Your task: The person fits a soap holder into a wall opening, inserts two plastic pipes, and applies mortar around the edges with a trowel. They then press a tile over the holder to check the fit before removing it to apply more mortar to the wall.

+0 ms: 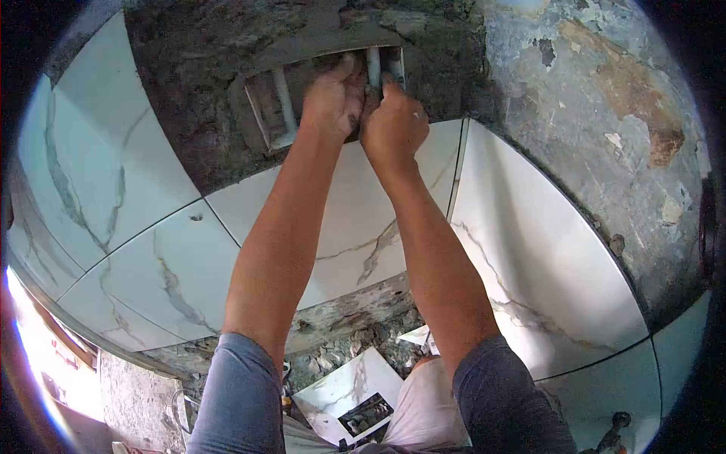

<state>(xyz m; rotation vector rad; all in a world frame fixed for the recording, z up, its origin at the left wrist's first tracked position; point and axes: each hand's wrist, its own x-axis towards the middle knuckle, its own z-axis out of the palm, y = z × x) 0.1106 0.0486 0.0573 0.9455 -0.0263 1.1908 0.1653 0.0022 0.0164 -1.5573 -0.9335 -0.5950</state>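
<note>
Both hands are raised to a rectangular recess (261, 113) in the rough, dark wall. A white pipe (373, 66) stands upright in its right part, and another white pipe (285, 102) shows on the left. My left hand (333, 98) is just left of the nearer pipe, with its fingers curled inward. On the other side, my right hand (395, 127) is closed beside the pipe's lower part, thumb upward. The fingertips meet around a small dark spot. What they pinch there is hidden.
White marble-patterned tiles (151, 257) cover the wall below and left. Another large tile (522, 250) lines the right-hand wall, below bare peeling plaster (605, 98). On the rubble-strewn floor lies a tile piece (355, 378) with a rectangular dark opening. A dark tap-like fitting (616, 431) is at lower right.
</note>
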